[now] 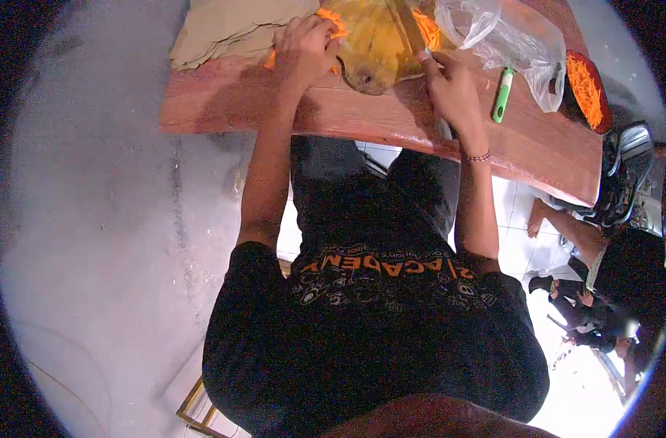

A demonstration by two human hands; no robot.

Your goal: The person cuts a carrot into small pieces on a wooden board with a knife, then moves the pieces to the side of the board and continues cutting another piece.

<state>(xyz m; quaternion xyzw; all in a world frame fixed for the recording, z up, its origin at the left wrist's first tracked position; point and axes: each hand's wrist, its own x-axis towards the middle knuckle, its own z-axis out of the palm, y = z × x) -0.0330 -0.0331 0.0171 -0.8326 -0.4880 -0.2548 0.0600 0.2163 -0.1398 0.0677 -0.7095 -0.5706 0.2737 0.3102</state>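
My left hand is at the left edge of a yellow-brown wooden cutting board, its bent fingers closed on shredded carrot. At the board's right side, my right hand is wrapped round a knife. Its dark blade lies over the board, beside more orange shreds. A pale part of the handle shows below the palm. Beige flat sheets are stacked left of my left hand.
On the reddish wooden table, a green-and-white peeler lies right of my right hand. Farther right are a clear plastic bag and a dark dish of shredded carrot. Other people are at the lower right.
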